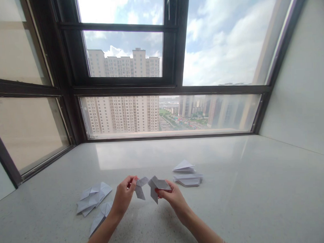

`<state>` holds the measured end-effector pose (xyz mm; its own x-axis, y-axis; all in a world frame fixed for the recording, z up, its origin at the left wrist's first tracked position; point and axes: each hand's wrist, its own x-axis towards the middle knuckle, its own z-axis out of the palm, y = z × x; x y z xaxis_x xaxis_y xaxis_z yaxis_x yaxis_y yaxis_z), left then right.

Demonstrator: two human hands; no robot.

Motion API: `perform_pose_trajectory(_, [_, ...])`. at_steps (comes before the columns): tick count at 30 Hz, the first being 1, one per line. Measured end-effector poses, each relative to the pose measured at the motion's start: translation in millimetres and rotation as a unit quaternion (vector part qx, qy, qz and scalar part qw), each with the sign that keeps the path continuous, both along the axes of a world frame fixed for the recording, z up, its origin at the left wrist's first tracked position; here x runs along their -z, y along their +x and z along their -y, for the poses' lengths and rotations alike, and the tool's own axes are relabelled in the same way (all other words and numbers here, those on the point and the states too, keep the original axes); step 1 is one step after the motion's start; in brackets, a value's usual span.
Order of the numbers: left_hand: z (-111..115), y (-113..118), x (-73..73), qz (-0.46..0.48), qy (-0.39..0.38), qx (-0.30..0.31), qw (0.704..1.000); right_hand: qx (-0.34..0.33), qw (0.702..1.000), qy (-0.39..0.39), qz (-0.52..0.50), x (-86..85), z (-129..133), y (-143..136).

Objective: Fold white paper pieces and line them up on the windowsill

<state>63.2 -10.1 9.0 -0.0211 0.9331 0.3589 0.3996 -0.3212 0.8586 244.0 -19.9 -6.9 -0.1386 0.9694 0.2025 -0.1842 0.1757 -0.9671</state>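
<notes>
My left hand (124, 194) pinches a small folded paper piece (140, 191), bent into an angled shape, between thumb and fingers. Close to its right, my right hand (172, 196) grips a larger folded paper piece (155, 185) with a wing-like upper part and a point hanging down. A narrow gap separates the two pieces, both held above the pale speckled sill. Beside my left forearm lies a pile of white folded papers (92, 199). Another folded paper (99, 220) is partly hidden behind that forearm.
Two folded papers lie beyond my right hand: a pointed one (184, 166) and a flatter, boat-like one (188, 179). Dark window frames (171, 90) border the speckled sill (233, 197) at the back. A white wall (301, 88) rises on the right.
</notes>
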Motion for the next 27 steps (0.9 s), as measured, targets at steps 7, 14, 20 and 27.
perform_pose_trajectory(7, [-1.8, 15.6, 17.4, 0.104, -0.091, 0.112, 0.984, -0.068, 0.997, 0.022, 0.026, 7.5, -1.7, -4.2])
perform_pose_trajectory(14, [-0.2, 19.0, 16.7, 0.159, -0.129, 0.19, 0.96, -0.099, 0.992, 0.026, 0.074, 9.4, -2.9, 0.9])
perform_pose_trajectory(20, [4.9, 21.9, 14.2, 0.16, -0.14, 0.236, 0.948, -0.113, 0.988, 0.041, 0.099, 9.2, -4.7, 3.7])
perform_pose_trajectory(27, [6.2, 21.8, 14.2, 0.144, -0.139, 0.246, 0.948, -0.111, 0.983, 0.065, 0.131, 4.2, -2.6, 6.1])
